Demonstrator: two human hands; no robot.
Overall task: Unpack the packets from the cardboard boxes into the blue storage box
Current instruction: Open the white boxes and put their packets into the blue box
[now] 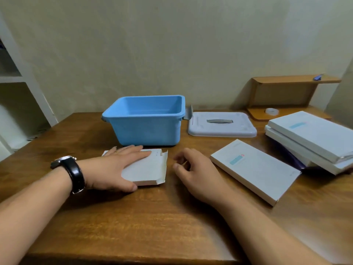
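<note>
Left hand (114, 167), watch on its wrist, lies flat with fingers spread on a small cardboard box (147, 170) whose right end flap stands open. Right hand (193, 169) hovers just beside it, fingers loosely curled, grasping nothing. Farther back stands the blue storage box (147, 129); more white boxes (256, 169) lie right, on the wooden table (152, 222).

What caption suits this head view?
Left hand steadies an opened cardboard box before the blue storage box.

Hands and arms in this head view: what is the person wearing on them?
Both forearms are bare, with no sleeves in view. The left hand has a wristwatch at the wrist, with a black strap and silver-coloured case. The right hand wears nothing visible.
</note>
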